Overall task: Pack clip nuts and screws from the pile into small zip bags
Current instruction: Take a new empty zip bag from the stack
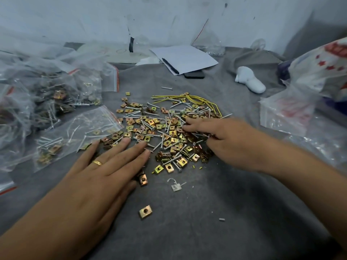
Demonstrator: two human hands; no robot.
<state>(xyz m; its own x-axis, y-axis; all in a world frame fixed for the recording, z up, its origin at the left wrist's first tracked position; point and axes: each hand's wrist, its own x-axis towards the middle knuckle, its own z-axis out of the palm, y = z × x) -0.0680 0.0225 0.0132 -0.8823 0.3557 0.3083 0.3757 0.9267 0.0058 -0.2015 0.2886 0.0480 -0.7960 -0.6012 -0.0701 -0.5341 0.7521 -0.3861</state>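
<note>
Two hands meet the pile (pixel 169 132): left hand (pixel 105 166) lies flat at its near-left edge; right hand (pixel 221 139), fingers curled, pinches clip nuts at the pile's right side.

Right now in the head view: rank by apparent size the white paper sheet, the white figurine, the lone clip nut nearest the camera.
1. white paper sheet
2. white figurine
3. lone clip nut

The nut lies nearest the camera and looks smallest anyway, so the order seems safe.

clip nuts (pixel 142 180) part-hidden under left hand (pixel 105 166) | right fingertips (pixel 189 121) buried in pile (pixel 169 128)
</note>
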